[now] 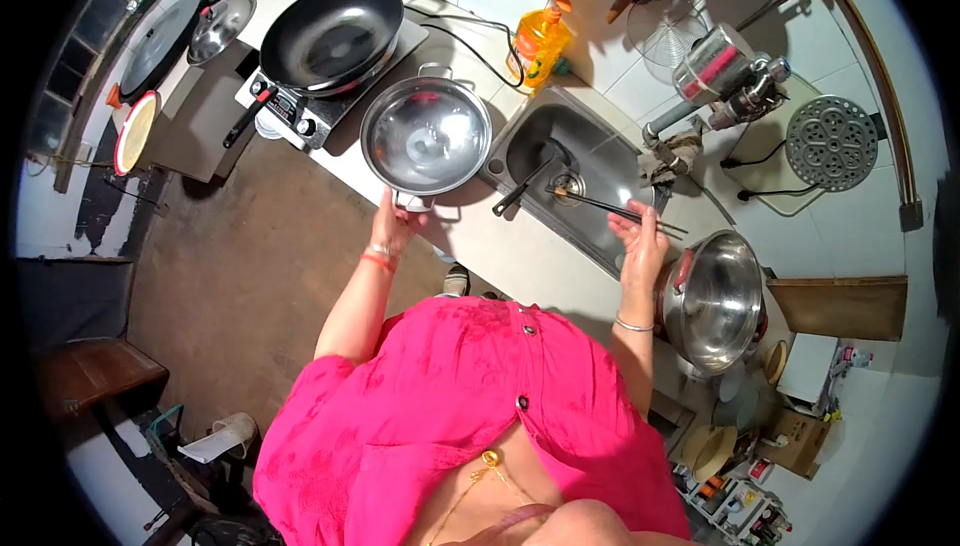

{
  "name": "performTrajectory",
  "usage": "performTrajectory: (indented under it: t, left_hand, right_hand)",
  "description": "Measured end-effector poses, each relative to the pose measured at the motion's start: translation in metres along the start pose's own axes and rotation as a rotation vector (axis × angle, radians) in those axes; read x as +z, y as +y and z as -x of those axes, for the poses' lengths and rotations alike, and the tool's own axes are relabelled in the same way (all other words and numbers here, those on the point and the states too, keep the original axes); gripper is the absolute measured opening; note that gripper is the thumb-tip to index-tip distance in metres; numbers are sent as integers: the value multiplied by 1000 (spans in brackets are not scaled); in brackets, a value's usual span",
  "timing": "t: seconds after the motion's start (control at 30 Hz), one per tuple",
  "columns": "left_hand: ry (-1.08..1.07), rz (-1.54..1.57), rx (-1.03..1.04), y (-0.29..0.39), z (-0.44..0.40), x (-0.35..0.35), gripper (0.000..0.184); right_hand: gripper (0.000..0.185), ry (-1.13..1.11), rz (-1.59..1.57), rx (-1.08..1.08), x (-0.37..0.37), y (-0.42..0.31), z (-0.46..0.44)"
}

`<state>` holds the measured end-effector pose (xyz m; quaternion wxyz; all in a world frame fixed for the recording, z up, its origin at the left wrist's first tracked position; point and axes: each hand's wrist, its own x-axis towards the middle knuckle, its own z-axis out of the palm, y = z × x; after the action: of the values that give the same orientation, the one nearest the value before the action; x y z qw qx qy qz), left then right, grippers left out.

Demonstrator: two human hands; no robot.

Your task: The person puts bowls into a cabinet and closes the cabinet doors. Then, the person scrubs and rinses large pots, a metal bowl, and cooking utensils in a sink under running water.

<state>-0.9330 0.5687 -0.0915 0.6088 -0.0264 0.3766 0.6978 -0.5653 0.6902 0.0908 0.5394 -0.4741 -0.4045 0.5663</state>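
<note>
A shiny two-handled steel pot [425, 136] rests at the counter's edge between the stove and the sink. My left hand [395, 223] is closed on its near handle. Over the sink, my right hand [640, 238] holds a pair of dark chopsticks [610, 208], their tips pointing down and left toward the drain [568, 188]. A utensil with a black handle [522, 186] leans in the steel sink [590, 231]; its head is hard to make out.
A black wok [332, 34] sits on an induction cooker [292, 111] at the left. An orange soap bottle [540, 41] stands behind the sink. Right of my right hand is a large steel pot [715, 296]. A perforated round steel plate [832, 143] is at far right.
</note>
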Motion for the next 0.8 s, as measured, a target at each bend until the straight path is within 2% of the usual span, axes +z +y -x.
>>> performTrajectory:
  t: [0.07, 0.1, 0.2, 0.27, 0.3, 0.4, 0.43, 0.53, 0.57, 0.6, 0.67, 0.8]
  left_hand:
    - [-180, -224, -299, -7, 22, 0, 32]
    - [-33, -372, -362, -8, 46, 39, 21]
    - [-127, -879, -5, -16, 62, 78, 15]
    - [-64, -1315, 227, -1, 76, 129, 17]
    - [-221, -1339, 504, -6, 66, 127, 14]
    - [-279, -1414, 928, -5, 84, 183, 20]
    - [-329, -1530, 1038, -3, 87, 192, 31]
    - [-469, -1563, 782, -2, 87, 186, 30]
    - [-532, -1556, 668, 0, 81, 177, 27]
    - [-587, -1518, 640, 7, 80, 174, 21]
    - [-477, -1480, 469, 17, 76, 164, 16]
    - [-586, -1368, 682, 45, 51, 127, 17]
  right_hand:
    - [36, -13, -118, 78, -5, 12, -2]
    - [36, -22, -177, 124, -7, 19, -1]
    - [35, -58, -164, 186, -2, 37, 4]
    - [34, -66, -188, 222, 5, 43, 5]
    - [34, -77, -205, 236, 5, 48, 3]
    - [34, -95, -261, 251, 14, 49, 3]
    - [34, -106, -275, 253, 16, 48, 2]
    - [35, -130, -259, 253, 29, 42, 1]
    - [35, -141, -233, 256, 33, 40, -1]
    - [35, -154, -203, 259, 38, 39, -2]
    - [35, -163, -173, 249, 52, 41, -3]
    - [35, -113, -148, 253, 104, 46, -6]
